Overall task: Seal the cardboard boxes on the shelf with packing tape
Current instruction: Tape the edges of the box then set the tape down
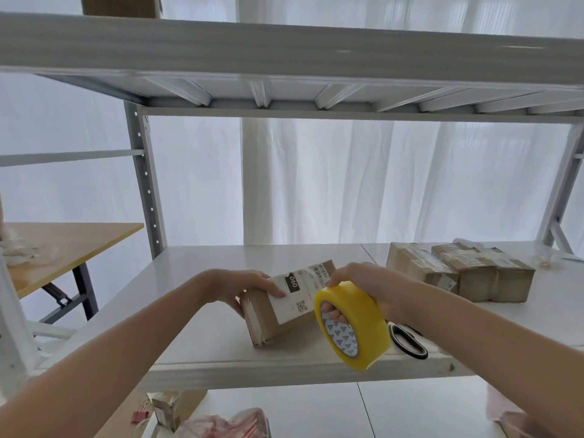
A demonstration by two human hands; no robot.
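A small cardboard box [268,317] with a white shipping label lies tilted on the white shelf board [196,273], its near end raised. My left hand [249,287] grips its upper left edge, fingers resting on the label. My right hand [363,286] holds a yellow roll of packing tape [360,324] just right of the box, fingers hooked through the core, thumb on the roll's top near the box's right corner. No pulled-out strip of tape is visible.
Black-handled scissors [407,341] lie on the shelf behind my right forearm. Taped cardboard boxes [474,273] stand at the right rear. An upper shelf [284,45] hangs overhead. A wooden table [63,248] stands left. Bags and a box [177,409] sit on the lower shelf.
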